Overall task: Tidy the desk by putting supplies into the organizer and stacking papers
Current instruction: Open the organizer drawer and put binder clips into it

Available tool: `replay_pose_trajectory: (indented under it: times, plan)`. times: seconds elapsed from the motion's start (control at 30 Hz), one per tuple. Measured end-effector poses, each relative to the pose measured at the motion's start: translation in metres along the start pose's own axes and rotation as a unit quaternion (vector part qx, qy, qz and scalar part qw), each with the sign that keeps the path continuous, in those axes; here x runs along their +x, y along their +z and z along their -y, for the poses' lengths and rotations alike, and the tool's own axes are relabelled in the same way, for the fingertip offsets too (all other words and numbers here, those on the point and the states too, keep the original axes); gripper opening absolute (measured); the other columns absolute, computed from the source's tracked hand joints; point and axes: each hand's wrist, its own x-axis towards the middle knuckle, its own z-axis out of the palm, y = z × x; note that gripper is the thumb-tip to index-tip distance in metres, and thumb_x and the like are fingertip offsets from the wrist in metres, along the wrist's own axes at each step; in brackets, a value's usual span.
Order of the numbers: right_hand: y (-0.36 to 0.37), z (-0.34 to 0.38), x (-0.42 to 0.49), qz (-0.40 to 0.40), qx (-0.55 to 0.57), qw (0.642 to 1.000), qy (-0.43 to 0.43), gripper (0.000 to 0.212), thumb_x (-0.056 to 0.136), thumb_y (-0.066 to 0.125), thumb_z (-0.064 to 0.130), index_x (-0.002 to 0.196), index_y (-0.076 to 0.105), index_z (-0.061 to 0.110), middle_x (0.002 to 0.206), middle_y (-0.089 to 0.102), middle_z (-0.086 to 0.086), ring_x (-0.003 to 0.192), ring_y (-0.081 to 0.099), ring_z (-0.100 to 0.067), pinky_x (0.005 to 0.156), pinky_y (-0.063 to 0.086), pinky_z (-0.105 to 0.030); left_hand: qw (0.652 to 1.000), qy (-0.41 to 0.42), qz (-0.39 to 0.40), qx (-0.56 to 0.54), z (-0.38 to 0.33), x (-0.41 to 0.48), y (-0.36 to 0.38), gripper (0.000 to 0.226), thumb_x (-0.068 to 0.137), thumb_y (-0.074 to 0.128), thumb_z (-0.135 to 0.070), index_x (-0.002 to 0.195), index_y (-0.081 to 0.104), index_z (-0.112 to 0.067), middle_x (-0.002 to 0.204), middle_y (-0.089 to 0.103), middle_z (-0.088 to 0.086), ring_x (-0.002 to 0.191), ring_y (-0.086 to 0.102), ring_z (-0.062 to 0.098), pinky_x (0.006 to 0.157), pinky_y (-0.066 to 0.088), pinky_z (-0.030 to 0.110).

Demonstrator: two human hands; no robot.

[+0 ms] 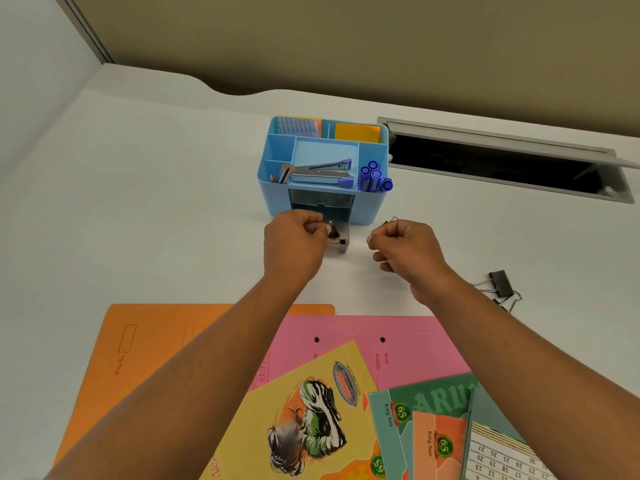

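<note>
A blue desk organizer (372, 202) stands mid-desk, holding a stapler (320, 173), several purple markers (375, 178), pencils (284, 173) and sticky notes (356, 132). Its smoky front drawer (343, 239) is pulled out. My left hand (294, 240) pinches a small black binder clip (335, 233) right over the drawer. My right hand (405, 251) is closed just right of the drawer, with a wire loop of a binder clip (389, 221) showing behind its knuckles. Larger binder clips (500, 284) lie on the desk at the right.
An orange folder (145, 358), a pink folder (408, 344), a yellow notebook (311, 420) and green and orange notebooks (436, 431) lie overlapping at the near edge. An open cable hatch (502, 164) sits in the desk at the back right.
</note>
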Motion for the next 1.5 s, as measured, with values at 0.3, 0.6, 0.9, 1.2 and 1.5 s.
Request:
replay_pose_trajectory:
  times: [0.3,0.6,0.9,1.2,1.5]
  plan:
    - [-0.038,-0.020,0.029,-0.098,-0.120,0.986,-0.056,0.016,0.078,0.069,0.008,0.080,0.069,0.024,0.077,0.068,0.007,0.076,0.065,-0.013,0.072,0.054,-0.030,0.999,0.014,-0.027,-0.039,0.014,-0.025,-0.010,0.020,0.089,0.068,-0.023,0.109,0.067,-0.024,0.092,0.067,-0.017,0.071,0.063,-0.001,0.061,0.045,0.002]
    - [-0.040,-0.033,0.039,-0.088,-0.288,0.949,-0.094,0.037,0.078,0.074,0.025,0.114,0.066,0.021,0.105,0.066,0.001,0.091,0.059,-0.017,0.076,0.044,-0.027,0.999,0.040,-0.008,-0.022,0.026,-0.054,-0.002,0.018,0.090,0.066,-0.026,0.107,0.068,-0.022,0.087,0.063,-0.022,0.064,0.057,-0.003,0.058,0.043,0.006]
    - [-0.028,-0.025,0.050,-0.087,-0.357,0.924,-0.108,0.020,0.079,0.073,0.031,0.098,0.070,0.022,0.094,0.068,-0.001,0.082,0.061,-0.020,0.070,0.053,-0.032,0.998,0.054,0.011,0.001,0.022,-0.055,0.000,0.021,0.090,0.065,-0.031,0.109,0.068,-0.022,0.082,0.061,-0.023,0.069,0.056,-0.006,0.063,0.045,0.016]
    - [-0.005,-0.007,-0.001,0.040,-0.295,0.918,-0.262,0.020,0.079,0.074,0.032,0.097,0.067,0.029,0.088,0.065,0.016,0.076,0.061,-0.007,0.072,0.055,-0.029,0.995,0.012,0.089,-0.044,0.010,-0.044,-0.006,0.016,0.089,0.067,-0.037,0.100,0.069,-0.026,0.088,0.069,-0.013,0.066,0.064,0.003,0.064,0.050,0.023]
    - [0.007,-0.004,-0.012,0.092,-0.256,0.900,-0.341,0.021,0.080,0.073,0.034,0.100,0.071,0.028,0.089,0.069,0.016,0.080,0.061,-0.003,0.067,0.050,-0.022,0.993,-0.029,0.103,-0.057,-0.003,-0.033,-0.009,0.011,0.086,0.072,-0.025,0.096,0.071,-0.022,0.078,0.074,-0.003,0.068,0.070,0.009,0.066,0.054,0.027]
